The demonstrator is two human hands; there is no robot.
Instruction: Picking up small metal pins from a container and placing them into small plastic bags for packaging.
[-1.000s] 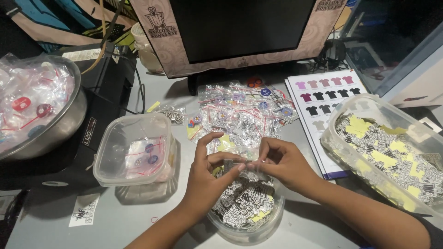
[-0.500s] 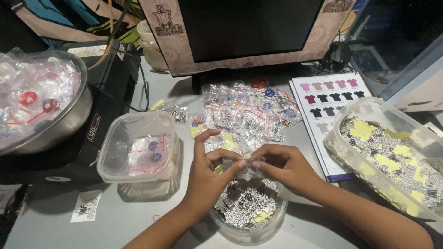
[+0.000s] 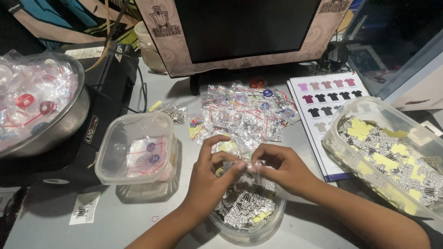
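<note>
We see our left hand and our right hand meeting fingertip to fingertip over a round clear bowl, and between them they pinch a small clear plastic packet. The left thumb and forefinger are drawn in narrow on the packet's left edge, with the remaining left fingers raised and curled above; the right fingers are bunched tight on its right edge. What sits inside the packet we cannot tell, since the fingers cover most of it. Directly under our fingertips the bowl holds a heap of small black-and-white stickers, with a few yellow slips among them. Just beyond our fingertips, toward the monitor, lies a spread pile of sealed clear packets with red strips and small round badges in them. To the left of our left fingers stands a square clear tub with a few of the same packets at its bottom, apart from the hand. Farther left, well apart, a metal bowl is piled with more clear packets. To the right of our right fingers lies a printed sheet of shirt colours, and beyond it a large rectangular clear container filled with black-and-white stickers and yellow slips.
</note>
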